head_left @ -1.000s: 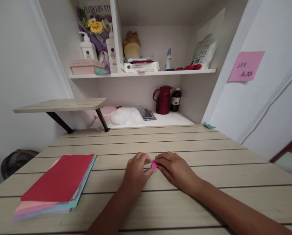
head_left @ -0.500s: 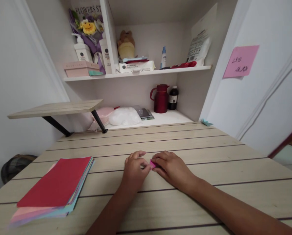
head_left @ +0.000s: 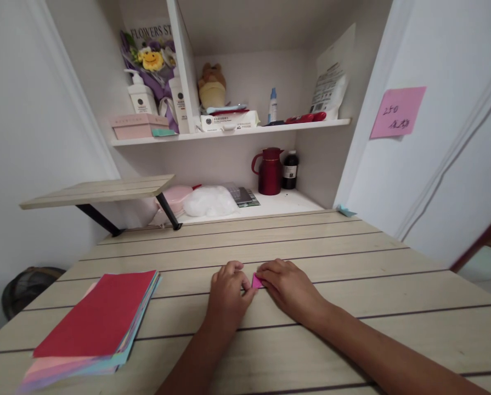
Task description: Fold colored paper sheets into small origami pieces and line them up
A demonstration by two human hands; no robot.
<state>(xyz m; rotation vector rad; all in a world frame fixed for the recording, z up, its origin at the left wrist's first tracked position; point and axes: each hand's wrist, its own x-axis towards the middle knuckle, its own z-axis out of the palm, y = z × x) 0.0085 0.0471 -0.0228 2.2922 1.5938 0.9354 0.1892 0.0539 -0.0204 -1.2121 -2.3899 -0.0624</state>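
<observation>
Between my hands, on the wooden tabletop (head_left: 311, 252), lies a small folded piece of bright pink paper (head_left: 257, 281). Part of it is hidden under fingers; what shows looks like a triangle. My left hand (head_left: 230, 293) is at its left edge, fingers curled, with the thumb and forefinger closed at the paper's corner. From the other side my right hand (head_left: 288, 285) holds it, its fingers bunched together and pressed down over the right part of the paper.
To the left sits a stack of coloured paper, a red sheet (head_left: 101, 312) on top. A small raised shelf (head_left: 101, 189) stands at the back left. Behind the table, a cabinet holds a red jug (head_left: 270, 171), a dark bottle (head_left: 290, 170) and a white plastic bag (head_left: 210, 201).
The camera view has tilted up slightly. My right fingers have drawn back a little, so more of the pink paper shows; my left thumb stays at its edge.
</observation>
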